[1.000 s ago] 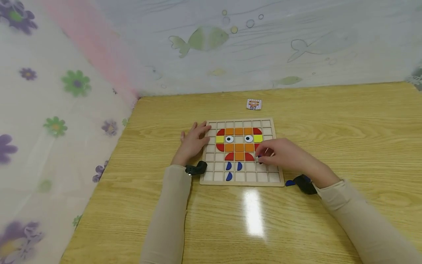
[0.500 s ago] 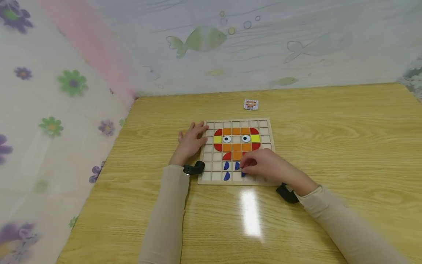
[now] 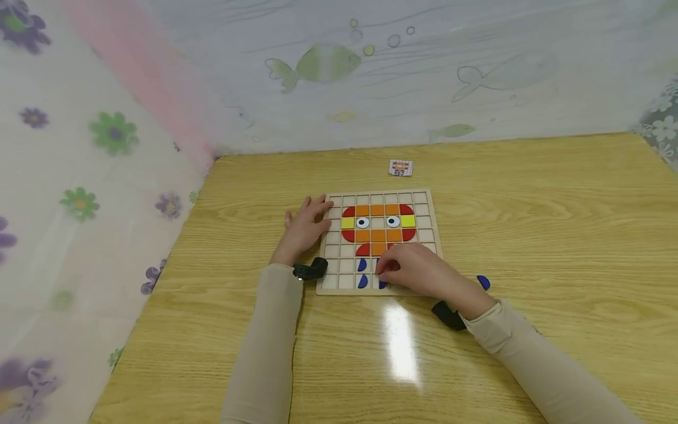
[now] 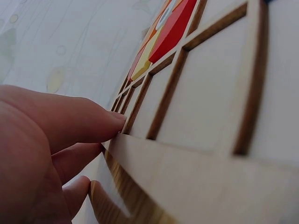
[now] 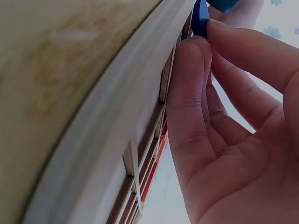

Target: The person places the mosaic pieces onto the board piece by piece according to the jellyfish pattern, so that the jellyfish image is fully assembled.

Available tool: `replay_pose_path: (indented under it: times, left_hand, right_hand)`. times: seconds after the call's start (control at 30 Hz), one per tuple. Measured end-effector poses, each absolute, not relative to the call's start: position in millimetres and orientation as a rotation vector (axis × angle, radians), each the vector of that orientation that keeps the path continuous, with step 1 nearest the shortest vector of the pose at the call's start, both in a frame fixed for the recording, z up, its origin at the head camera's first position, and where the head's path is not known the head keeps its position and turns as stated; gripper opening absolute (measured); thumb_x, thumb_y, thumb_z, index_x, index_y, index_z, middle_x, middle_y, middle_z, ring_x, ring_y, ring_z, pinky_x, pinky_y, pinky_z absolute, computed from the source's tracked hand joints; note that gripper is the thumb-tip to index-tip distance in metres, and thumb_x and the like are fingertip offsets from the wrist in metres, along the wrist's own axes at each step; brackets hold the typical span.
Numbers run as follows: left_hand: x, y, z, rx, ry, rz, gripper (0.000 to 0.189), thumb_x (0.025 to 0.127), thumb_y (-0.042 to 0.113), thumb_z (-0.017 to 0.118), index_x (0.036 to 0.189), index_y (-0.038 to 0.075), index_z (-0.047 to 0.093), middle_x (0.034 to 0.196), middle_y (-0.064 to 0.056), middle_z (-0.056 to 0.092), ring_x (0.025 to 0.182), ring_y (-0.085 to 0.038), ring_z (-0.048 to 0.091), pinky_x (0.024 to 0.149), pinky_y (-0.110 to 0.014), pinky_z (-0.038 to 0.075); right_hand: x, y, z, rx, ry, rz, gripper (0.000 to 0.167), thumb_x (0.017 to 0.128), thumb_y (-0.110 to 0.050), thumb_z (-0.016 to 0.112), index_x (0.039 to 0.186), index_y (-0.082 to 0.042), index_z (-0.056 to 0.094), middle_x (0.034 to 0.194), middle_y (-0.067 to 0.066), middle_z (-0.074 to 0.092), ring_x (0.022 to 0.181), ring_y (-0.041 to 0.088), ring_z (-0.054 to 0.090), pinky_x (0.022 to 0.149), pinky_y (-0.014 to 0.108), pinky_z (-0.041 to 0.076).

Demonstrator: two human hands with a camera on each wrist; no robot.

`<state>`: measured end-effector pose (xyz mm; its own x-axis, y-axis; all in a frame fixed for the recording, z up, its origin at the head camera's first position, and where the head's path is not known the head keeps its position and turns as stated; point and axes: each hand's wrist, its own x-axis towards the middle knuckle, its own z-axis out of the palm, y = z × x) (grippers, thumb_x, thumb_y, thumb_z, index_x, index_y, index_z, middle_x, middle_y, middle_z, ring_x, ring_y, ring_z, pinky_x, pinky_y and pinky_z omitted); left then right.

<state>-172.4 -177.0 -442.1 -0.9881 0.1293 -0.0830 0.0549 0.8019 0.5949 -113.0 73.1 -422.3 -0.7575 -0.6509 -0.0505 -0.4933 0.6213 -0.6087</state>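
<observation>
A wooden grid board (image 3: 434, 227) lies on the table, bearing orange squares (image 3: 377, 235), red rounded pieces (image 3: 348, 235), yellow pieces (image 3: 408, 221) and two round eye pieces (image 3: 362, 222). Blue half-circles (image 3: 362, 282) sit in its lower cells. Over the lower rows, my right hand (image 3: 415, 268) pinches a blue half-circle (image 5: 201, 19) between thumb and fingers; in the head view that hand partly hides the piece and nearby cells. My left hand (image 3: 303, 231) rests on the board's left edge, its fingertips (image 4: 117, 122) touching the rim.
One loose blue half-circle (image 3: 483, 282) lies on the table right of the board, by the right wrist. Behind the board is a small printed card (image 3: 401, 168) with a grid picture. A decorated wall (image 3: 328, 106) stands along the table's far edge.
My right hand has carried its blue half-circle leftward from the board's right side to the lower middle cells. The left hand stays at the board's edge. The view has shifted slightly.
</observation>
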Motion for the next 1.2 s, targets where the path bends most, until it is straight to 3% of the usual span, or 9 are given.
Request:
replay_pose_path:
  times: [0.7, 1.0, 1.2]
  left_hand:
    - [-173, -178, -444, 0.152, 2.874, 0.936, 0.044, 0.091, 0.028, 0.047, 0.135, 0.024, 0.041, 0.145, 0.009, 0.023, 0.135, -0.014, 0.004, 0.1, -0.052, -0.012]
    - [-172, -177, -444, 0.133, 2.873, 0.933, 0.044, 0.091, 0.029, 0.048, 0.135, 0.025, 0.041, 0.145, 0.01, 0.023, 0.135, -0.014, 0.003, 0.1, -0.051, -0.013]
    - [-173, -177, -444, 0.144, 2.872, 0.932, 0.045, 0.091, 0.029, 0.047, 0.135, 0.025, 0.041, 0.145, 0.01, 0.023, 0.135, -0.014, 0.003, 0.1, -0.051, -0.013]
  right_hand:
    - [-115, 77, -419, -0.975, 2.576, -0.822, 0.007, 0.084, -0.019, 0.061, 0.087, -0.019, 0.067, 0.077, -0.012, 0.059, 0.069, 0.008, 0.051, 0.065, 0.026, 0.042]
    - [-122, 107, -404, -0.904, 2.612, -0.87, 0.014, 0.087, -0.024, 0.058, 0.096, -0.018, 0.067, 0.091, -0.008, 0.061, 0.078, 0.011, 0.052, 0.071, 0.03, 0.043]
    - [-124, 133, -407, -0.837, 2.615, -0.853, 0.015, 0.088, -0.025, 0.056, 0.097, -0.018, 0.066, 0.087, -0.008, 0.06, 0.076, 0.01, 0.052, 0.071, 0.03, 0.044]
